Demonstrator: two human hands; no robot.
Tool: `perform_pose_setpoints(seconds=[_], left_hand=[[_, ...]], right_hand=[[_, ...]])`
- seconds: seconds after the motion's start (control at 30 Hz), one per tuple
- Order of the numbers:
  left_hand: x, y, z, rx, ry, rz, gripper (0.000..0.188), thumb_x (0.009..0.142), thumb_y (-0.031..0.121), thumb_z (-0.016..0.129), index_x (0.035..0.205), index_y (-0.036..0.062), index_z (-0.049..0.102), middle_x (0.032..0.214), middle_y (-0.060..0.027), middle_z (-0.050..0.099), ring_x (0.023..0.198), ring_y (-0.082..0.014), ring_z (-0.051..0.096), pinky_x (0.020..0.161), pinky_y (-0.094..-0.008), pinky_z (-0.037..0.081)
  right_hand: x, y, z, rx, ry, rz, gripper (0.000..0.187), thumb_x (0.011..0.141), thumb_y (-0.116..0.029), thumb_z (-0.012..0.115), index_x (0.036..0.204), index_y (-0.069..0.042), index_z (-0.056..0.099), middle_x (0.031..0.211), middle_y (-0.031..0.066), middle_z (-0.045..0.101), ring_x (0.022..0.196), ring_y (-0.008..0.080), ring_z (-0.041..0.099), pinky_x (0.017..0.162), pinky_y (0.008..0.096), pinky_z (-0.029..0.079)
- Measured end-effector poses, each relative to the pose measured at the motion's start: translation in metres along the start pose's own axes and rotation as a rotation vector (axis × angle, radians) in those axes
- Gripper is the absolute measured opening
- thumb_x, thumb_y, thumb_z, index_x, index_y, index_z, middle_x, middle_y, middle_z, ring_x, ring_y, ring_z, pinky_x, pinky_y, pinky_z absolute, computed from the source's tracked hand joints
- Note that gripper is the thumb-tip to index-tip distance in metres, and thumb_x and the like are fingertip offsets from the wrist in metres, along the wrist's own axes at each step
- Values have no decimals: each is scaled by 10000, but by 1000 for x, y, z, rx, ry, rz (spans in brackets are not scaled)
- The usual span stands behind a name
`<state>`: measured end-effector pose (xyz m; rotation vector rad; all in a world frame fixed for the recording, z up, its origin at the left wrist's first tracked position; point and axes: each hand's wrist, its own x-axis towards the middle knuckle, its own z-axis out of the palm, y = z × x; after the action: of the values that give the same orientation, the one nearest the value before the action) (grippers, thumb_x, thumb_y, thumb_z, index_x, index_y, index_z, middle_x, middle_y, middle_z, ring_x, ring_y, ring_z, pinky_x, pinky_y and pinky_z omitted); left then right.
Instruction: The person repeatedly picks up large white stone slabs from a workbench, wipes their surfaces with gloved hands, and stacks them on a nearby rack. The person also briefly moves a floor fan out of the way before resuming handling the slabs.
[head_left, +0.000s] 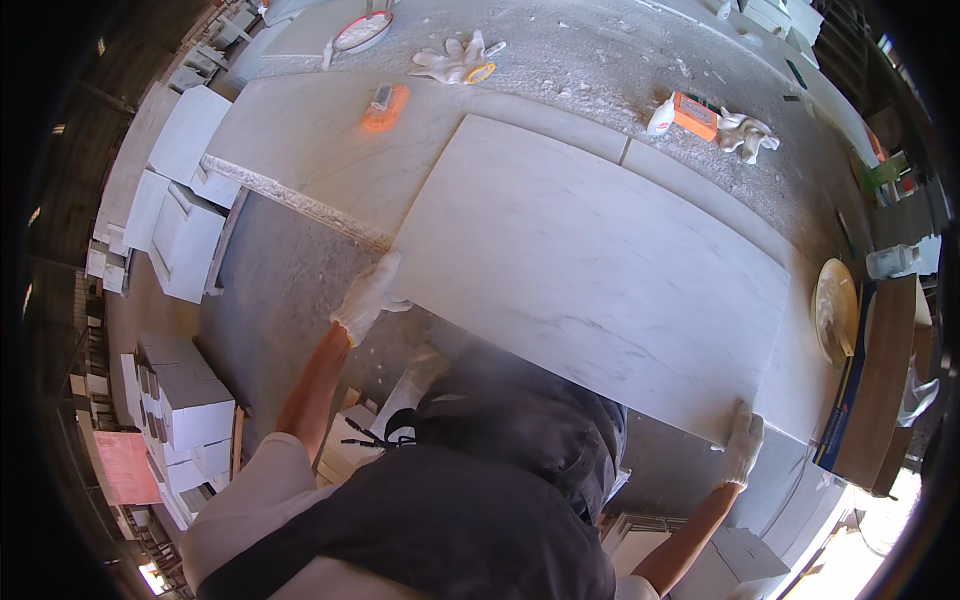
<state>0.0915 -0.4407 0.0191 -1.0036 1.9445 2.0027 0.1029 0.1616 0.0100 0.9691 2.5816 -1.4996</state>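
Note:
A large white marble slab (590, 265) with faint grey veins lies flat before me, tilted across the worktop and close to my waist. My left hand (368, 295), in a white work glove, grips its near left corner, fingers along the edge and thumb lower down. At the near right corner my right hand (742, 442), also gloved in white, is closed on the slab's edge. The fingers under the stone are hidden. Beneath and behind it lie other pale slabs, one of them a rough-edged marble piece (300, 150) at the left.
Farther back on the dusty worktop are an orange block (385, 108), loose gloves (455, 60), a white bottle (661, 117), an orange box (695, 117) and a red-rimmed bowl (362, 32). A yellowish dish (834, 310) and a cardboard box (880, 385) stand right. Cut stone pieces (185, 420) are stacked left.

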Motion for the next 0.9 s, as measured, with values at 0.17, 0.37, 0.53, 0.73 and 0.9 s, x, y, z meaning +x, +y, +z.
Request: perform_pose_setpoints(seconds=[0.17,0.37,0.53,0.73,0.9], left_hand=[[-16,-19,-26,118,-57,12,629,1041,487,452,1454,13,449,1343,-139,599,1209,-265,603,993,-489,507],[-19,-28,-31,223,23,56,632,1035,468,475,1445,-12,464,1327,-108,606,1163,-214,606,1003,-368,478],[-25,-20,-17,605,222,51,586,963,497,583,1364,71,548,1291,-149,613,1161,-262,591,983,-369,469],[-7,-5,5,1173,646,541,625,866,403,735,1373,112,513,1337,-205,553,1214,-344,547,1010,-429,454],[52,55,34,752,530,760,692,874,380,734,1422,50,469,1360,-157,549,1242,-281,540,1019,-386,453]], right_hand=[[-30,30,-11,40,-45,70,366,1005,-372,584,865,-33,575,723,-6,512,691,81,467,623,278,441],[-24,36,12,-56,53,7,544,1025,-496,500,1098,18,659,908,73,644,820,166,559,767,344,484],[-24,28,43,6,300,30,572,1035,-471,482,1279,27,621,1149,147,695,1009,228,633,913,352,490],[-20,41,61,67,412,-85,508,1061,-387,446,1295,30,619,1259,160,666,1156,259,620,1013,354,457],[-17,53,60,47,397,-20,527,1060,-395,447,1351,26,575,1315,147,634,1176,241,596,1030,346,446]])
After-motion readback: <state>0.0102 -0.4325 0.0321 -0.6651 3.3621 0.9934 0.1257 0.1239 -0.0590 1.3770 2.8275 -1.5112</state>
